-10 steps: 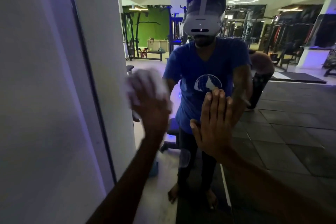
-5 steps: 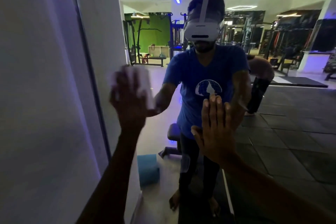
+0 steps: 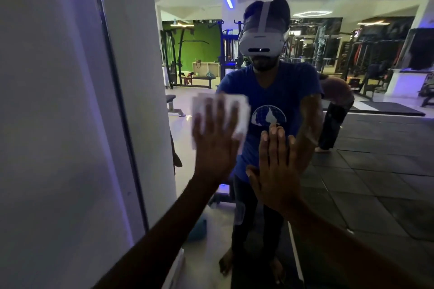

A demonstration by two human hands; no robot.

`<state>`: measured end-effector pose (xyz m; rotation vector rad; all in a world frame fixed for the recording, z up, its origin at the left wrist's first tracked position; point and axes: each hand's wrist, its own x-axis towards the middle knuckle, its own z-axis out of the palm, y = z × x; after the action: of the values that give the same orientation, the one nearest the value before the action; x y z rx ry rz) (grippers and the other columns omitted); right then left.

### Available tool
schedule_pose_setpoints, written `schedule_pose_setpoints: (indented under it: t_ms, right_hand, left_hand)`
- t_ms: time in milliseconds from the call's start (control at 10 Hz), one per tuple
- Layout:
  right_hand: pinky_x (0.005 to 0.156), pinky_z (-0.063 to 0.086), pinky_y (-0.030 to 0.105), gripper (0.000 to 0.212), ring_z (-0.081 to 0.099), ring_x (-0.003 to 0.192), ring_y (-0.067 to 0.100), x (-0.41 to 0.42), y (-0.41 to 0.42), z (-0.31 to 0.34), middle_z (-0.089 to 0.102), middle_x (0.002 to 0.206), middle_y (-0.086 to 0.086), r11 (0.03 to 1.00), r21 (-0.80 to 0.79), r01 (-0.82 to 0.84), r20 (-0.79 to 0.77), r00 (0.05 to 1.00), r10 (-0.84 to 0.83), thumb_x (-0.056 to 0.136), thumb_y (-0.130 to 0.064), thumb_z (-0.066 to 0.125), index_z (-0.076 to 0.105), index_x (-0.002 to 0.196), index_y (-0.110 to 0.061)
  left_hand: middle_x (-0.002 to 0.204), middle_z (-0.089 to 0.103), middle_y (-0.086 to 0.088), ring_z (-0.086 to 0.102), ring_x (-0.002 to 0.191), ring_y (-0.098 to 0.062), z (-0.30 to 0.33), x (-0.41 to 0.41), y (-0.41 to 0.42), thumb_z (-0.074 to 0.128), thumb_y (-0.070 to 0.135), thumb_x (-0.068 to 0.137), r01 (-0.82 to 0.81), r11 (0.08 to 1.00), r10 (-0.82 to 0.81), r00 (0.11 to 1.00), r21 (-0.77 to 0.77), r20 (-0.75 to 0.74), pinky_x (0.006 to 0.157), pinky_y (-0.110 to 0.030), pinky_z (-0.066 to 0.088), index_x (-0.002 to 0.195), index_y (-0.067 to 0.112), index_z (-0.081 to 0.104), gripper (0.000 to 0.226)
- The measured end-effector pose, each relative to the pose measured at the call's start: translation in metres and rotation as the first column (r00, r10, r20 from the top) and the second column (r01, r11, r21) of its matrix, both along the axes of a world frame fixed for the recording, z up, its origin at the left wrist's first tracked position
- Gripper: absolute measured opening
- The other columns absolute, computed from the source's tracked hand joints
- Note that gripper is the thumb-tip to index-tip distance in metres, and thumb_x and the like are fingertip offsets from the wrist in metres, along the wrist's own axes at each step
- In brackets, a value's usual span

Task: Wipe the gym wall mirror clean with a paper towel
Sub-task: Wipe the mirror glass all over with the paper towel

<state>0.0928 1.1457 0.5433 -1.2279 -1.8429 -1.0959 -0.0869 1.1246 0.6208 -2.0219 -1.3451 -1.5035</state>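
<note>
Left hand (image 3: 215,141) has slid right from the mirror's (image 3: 366,171) left edge, fingers straight and flat, pressing the paper towel (image 3: 237,110) on the glass at chest height. Right hand (image 3: 277,171) hasn't budged, fingers straight, palm flat on the mirror, holding nothing.

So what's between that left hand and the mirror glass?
In the head view, a white paper towel lies flat between the left hand and the mirror; straight fingers press it there.

Glossy, smooth glass mirror (image 3: 352,124); thin dark metal frame strip (image 3: 112,91); matt white painted wall (image 3: 47,124); soft, matt white paper towel (image 3: 239,112).
</note>
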Motion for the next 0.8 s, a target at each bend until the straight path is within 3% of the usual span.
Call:
schedule_pose_setpoints:
  t_ms: [100,200,300,400,500,600,700,800]
  right_hand:
    - [0.131,0.007,0.060,0.085,0.011,0.161,0.045,0.000,-0.001,-0.001,0.011,0.172,0.030,1.000,0.023,-0.016,-0.019,1.000,0.017,0.107,-0.054,0.033,0.010,0.166,0.003]
    - [0.130,0.009,0.061,0.084,0.014,0.160,0.046,0.001,0.000,-0.003,0.013,0.172,0.029,1.000,0.027,0.012,-0.014,1.000,-0.011,0.109,-0.056,0.029,0.012,0.166,0.003]
    - [0.131,0.006,0.061,0.085,0.008,0.161,0.045,-0.001,0.000,-0.003,0.006,0.172,0.030,1.000,0.012,0.007,-0.008,1.000,-0.007,0.109,-0.054,0.033,0.010,0.165,0.004]
    - [0.131,0.006,0.060,0.089,0.006,0.162,0.044,0.001,0.000,-0.003,0.004,0.173,0.029,1.000,0.006,0.011,-0.006,1.000,-0.011,0.107,-0.055,0.037,0.007,0.166,0.003]
    - [0.131,0.006,0.060,0.089,0.009,0.161,0.045,-0.001,-0.002,-0.003,0.006,0.173,0.029,0.999,0.009,0.047,-0.006,0.999,-0.047,0.107,-0.056,0.038,0.008,0.166,0.003]
    - [0.130,0.007,0.062,0.089,0.003,0.162,0.044,-0.002,-0.002,-0.002,0.007,0.172,0.031,1.000,0.010,0.019,-0.017,1.000,-0.019,0.106,-0.053,0.040,0.008,0.166,0.004]
    - [0.131,0.007,0.061,0.089,0.002,0.162,0.044,0.000,-0.004,-0.001,0.005,0.172,0.030,1.000,-0.009,0.006,-0.014,1.000,-0.006,0.106,-0.053,0.041,0.007,0.166,0.004]
    - [0.130,0.011,0.062,0.083,0.007,0.161,0.045,0.002,-0.008,-0.001,0.005,0.173,0.029,0.999,-0.025,0.032,-0.006,0.999,-0.032,0.110,-0.054,0.030,0.009,0.166,0.003]
  left_hand:
    - [0.175,0.001,-0.003,0.001,0.162,-0.015,0.015,-0.060,0.016,0.025,0.037,0.114,0.351,0.924,-0.368,0.924,0.150,0.106,0.131,-0.045,0.004,0.164,0.021,0.026,0.053]
    - [0.172,0.025,-0.011,0.024,0.158,-0.012,0.031,-0.074,0.023,0.033,0.037,0.110,-0.176,0.977,0.079,0.826,0.121,0.559,0.125,-0.043,0.024,0.164,0.016,0.027,0.058]
    - [0.174,0.004,-0.015,0.005,0.162,-0.035,-0.013,-0.001,0.004,0.023,0.042,0.109,-0.397,0.902,0.400,0.916,0.172,0.018,0.129,-0.054,0.011,0.168,0.022,0.009,0.064]
    - [0.175,0.005,-0.008,0.005,0.163,-0.029,-0.025,-0.030,0.003,0.023,0.040,0.112,-0.246,0.941,0.325,0.853,0.234,-0.409,0.129,-0.052,0.011,0.168,0.027,0.009,0.059]
    - [0.171,0.025,-0.015,0.025,0.158,-0.030,0.005,-0.087,0.018,0.011,0.043,0.113,-0.593,0.795,0.583,0.805,0.128,0.114,0.122,-0.052,0.028,0.166,0.021,0.012,0.058]
    - [0.174,0.006,-0.016,0.009,0.161,-0.036,-0.007,-0.003,-0.003,0.013,0.042,0.111,-0.488,0.864,0.498,0.864,0.123,-0.066,0.128,-0.053,0.010,0.168,0.020,0.012,0.062]
    - [0.176,0.005,-0.008,0.001,0.162,-0.029,-0.015,-0.020,-0.009,0.029,0.038,0.112,-0.263,0.941,0.332,0.838,0.213,-0.434,0.130,-0.051,0.004,0.168,0.027,0.011,0.060]
    - [0.175,0.012,-0.012,0.011,0.162,-0.031,0.003,-0.075,0.000,0.026,0.037,0.113,-0.560,0.813,0.582,0.797,0.163,-0.164,0.128,-0.050,0.017,0.168,0.025,0.003,0.062]
